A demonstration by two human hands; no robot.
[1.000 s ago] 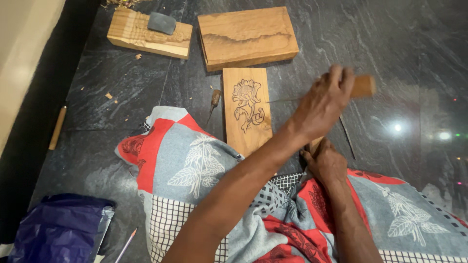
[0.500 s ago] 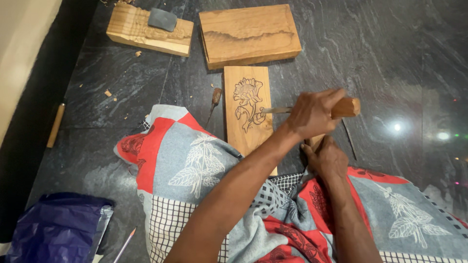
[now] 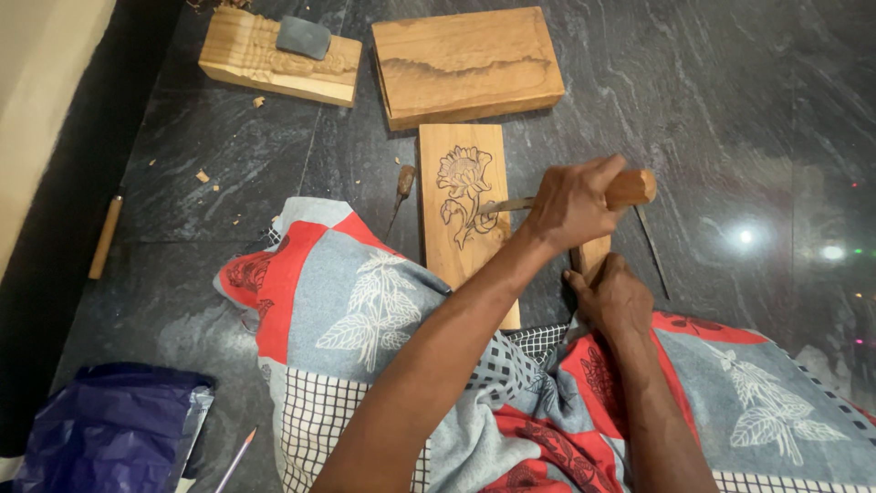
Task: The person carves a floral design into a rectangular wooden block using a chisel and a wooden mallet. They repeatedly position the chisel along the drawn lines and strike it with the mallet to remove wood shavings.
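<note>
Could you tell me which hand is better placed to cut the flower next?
Left. The left hand grips the chisel, whose blade meets the flower carving; the right hand sits lower, off the board, by a wooden piece.

Three wooden pieces on the floor: a carved flower board [image 3: 463, 210], a plain slab [image 3: 465, 64], a thick block [image 3: 274, 62]. One grey stone [image 3: 304, 36], one pencil [image 3: 235, 459], one blue bag [image 3: 109, 434].

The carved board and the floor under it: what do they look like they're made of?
The carved board looks like bare, unvarnished wood: pale brown, visible grain, matte, with a flower design cut or drawn into it. The floor looks like polished dark stone, probably granite or marble: grey veining and sharp lamp reflections.
</note>
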